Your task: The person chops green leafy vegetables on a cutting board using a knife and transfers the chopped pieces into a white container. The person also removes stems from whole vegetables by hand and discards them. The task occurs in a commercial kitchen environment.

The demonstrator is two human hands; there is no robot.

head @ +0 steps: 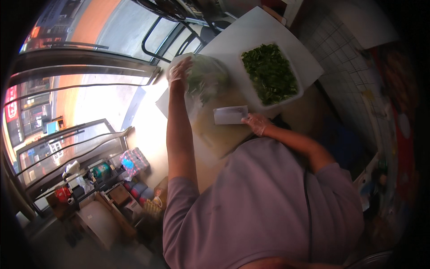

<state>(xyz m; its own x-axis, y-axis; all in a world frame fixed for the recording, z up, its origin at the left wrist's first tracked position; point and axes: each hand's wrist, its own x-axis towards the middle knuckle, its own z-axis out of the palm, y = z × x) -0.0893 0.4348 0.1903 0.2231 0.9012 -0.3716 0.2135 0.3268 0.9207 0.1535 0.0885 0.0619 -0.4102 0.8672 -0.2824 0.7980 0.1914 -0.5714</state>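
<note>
My right hand [257, 123], in a clear disposable glove, grips a cleaver [228, 115] with a broad rectangular blade. The blade is above a yellowish cutting board [218, 134]. My left hand [181, 70], also gloved, reaches far forward to the edge of a clear plastic bag [220, 67] with leafy greens [201, 82] in it. Blur hides whether its fingers hold the plastic. Beyond the cleaver, a translucent white tub [300, 90] is filled with chopped greens [270, 74].
The tub stands on a white tabletop [258, 27]. A black metal-framed chair [147, 43] and a fan [164, 8] are past the table. Wall tiles [342, 60] flank the right. To the left are a glass door [67, 148], a wrapped pack [134, 161] and cluttered shelving [111, 175].
</note>
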